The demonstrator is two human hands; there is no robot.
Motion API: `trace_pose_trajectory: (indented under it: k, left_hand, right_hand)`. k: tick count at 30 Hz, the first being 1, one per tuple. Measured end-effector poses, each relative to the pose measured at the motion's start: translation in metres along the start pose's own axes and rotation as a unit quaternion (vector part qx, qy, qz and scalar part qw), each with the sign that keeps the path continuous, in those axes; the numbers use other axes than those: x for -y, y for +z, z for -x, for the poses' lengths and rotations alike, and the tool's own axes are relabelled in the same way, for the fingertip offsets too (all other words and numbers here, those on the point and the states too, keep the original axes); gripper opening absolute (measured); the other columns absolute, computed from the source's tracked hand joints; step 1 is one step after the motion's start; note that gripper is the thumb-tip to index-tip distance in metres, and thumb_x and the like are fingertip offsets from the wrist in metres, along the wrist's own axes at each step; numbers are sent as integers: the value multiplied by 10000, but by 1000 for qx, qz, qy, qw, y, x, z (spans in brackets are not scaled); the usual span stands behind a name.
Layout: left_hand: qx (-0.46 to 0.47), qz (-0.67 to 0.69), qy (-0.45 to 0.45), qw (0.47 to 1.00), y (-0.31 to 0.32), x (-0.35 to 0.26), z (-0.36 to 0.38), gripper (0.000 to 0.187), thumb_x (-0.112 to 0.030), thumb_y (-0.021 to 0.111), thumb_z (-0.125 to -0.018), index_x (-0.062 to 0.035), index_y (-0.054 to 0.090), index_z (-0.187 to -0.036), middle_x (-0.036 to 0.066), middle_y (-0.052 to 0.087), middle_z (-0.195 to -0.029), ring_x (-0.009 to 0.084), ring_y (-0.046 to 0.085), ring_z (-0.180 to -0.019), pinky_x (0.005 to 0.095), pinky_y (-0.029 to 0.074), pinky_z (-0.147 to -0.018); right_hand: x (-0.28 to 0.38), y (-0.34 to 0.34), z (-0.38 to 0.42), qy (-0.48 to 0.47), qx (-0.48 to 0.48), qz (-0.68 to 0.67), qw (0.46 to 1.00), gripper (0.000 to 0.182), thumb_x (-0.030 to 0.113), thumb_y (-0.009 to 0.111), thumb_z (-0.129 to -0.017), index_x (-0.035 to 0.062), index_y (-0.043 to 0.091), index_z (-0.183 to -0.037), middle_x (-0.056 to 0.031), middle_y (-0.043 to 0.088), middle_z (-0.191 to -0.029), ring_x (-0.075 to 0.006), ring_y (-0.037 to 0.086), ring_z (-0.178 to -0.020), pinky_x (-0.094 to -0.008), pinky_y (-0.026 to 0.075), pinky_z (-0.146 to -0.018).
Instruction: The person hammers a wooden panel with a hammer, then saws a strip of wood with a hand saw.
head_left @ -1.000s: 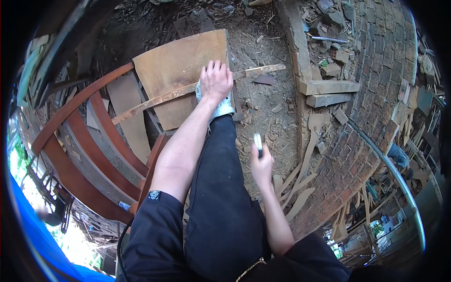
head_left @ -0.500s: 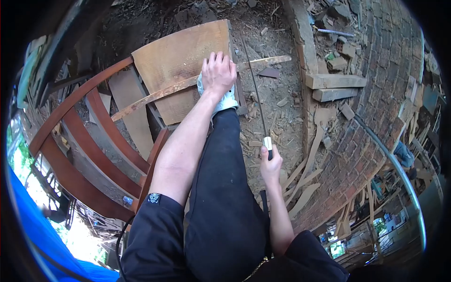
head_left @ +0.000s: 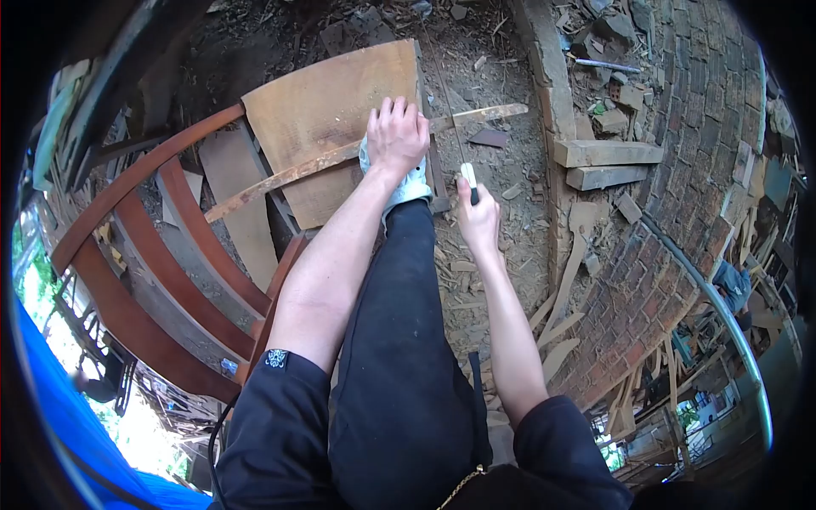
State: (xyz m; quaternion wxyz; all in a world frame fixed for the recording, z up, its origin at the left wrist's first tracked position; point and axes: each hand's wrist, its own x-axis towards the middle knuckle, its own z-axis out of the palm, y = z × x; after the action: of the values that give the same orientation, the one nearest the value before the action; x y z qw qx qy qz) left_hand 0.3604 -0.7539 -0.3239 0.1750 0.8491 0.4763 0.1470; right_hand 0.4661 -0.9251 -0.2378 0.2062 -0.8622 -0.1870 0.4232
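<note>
Head view: left hand pressed flat, fingers spread, on a thin curved wooden strip lying across a tan board, over a pale shoe. Right hand closed around a saw handle, thin blade running up across the strip just beside the left hand. Reddish curved rails at left, brick wall at right.
</note>
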Motion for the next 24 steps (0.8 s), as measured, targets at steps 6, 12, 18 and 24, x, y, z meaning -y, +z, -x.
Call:
trace_pose_trajectory:
  k: [6,12,18,24]
  left_hand:
    - [34,5,-14,999,1,0,0,196,-223,632,-918,-45,705,-880,128,674,-999,312,628,-1005,474,488,-864]
    - [10,4,-14,1000,1,2,4,186,-216,632,-920,-51,697,-864,116,663,-974,312,626,-980,475,486,-844]
    - [26,-4,-11,1000,1,2,1,184,-217,633,-917,-54,695,-859,112,663,-973,312,625,-982,474,485,-834]
    - [20,-2,-6,1000,3,0,-4,176,-213,640,-908,-54,692,-851,116,661,-963,313,625,-977,475,482,-828]
  right_hand:
    - [-7,-34,109,12,-21,28,999,476,452,626,-1066,-15,639,-978,-204,645,-689,-368,680,-652,-471,490,-631]
    - [-59,-73,191,91,-7,-21,996,384,364,604,-1079,-6,706,-1083,-160,620,-699,-259,628,-640,-411,482,-632]
    - [19,4,-15,47,17,7,999,588,526,577,-1075,-42,644,-934,-283,681,-818,-480,677,-800,-529,498,-727]
    - [-30,-37,147,53,-9,-1,999,404,390,661,-1050,-7,658,-975,-220,657,-749,-393,694,-714,-464,507,-669]
